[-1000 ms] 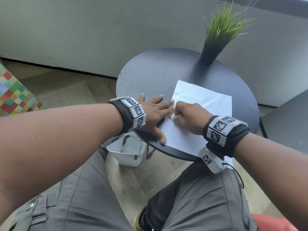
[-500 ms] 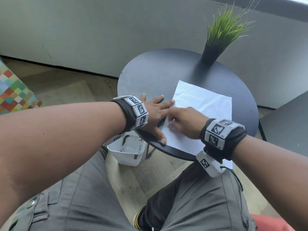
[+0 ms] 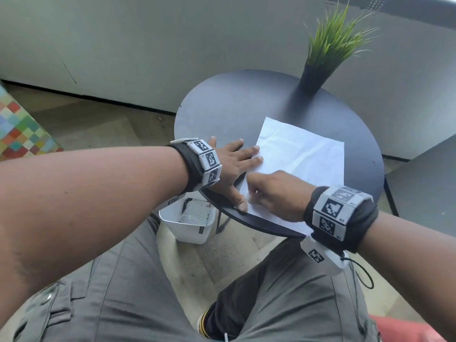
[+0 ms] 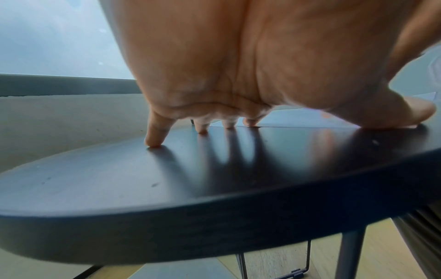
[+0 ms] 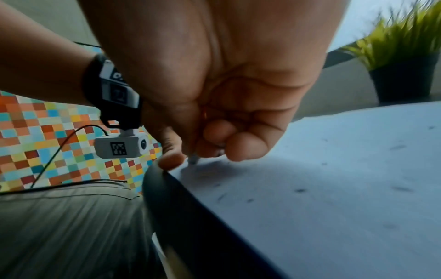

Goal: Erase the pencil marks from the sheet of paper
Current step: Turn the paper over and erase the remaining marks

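head view shows the sheet of paper (image 3: 303, 159) lying flat on the round dark tabletop (image 3: 222, 112), near corner at its rim. left hand (image 3: 232, 166) lies flat, fingers straight, pinning the left edge. right hand (image 3: 274, 193) is curled, pinching a small white eraser (image 5: 193, 159) on the near corner. thin, light paper likely buckles or tears; hold it down close beside the rubbed spot.

Round dark table (image 3: 222, 104) and what it carries.
A white sheet of paper (image 3: 303, 156) lies flat toward the near edge, overhanging it slightly; a potted grass plant (image 3: 313, 80) stands at the far edge, well apart from the sheet.
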